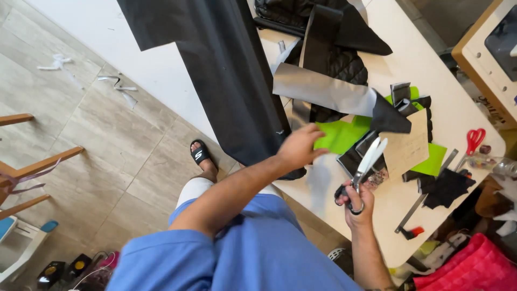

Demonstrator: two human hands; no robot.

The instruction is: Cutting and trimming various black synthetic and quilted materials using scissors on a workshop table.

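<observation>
My right hand grips large steel scissors with black handles, blades pointing away toward the bright green fabric sheet; my left hand, open, is nearer it, near the desk's front edge.

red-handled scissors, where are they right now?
In the head view, the red-handled scissors lie untouched at the table's far right edge, just beyond the metal ruler and black fabric scrap; the right hand holds different, large metal shears.
</observation>
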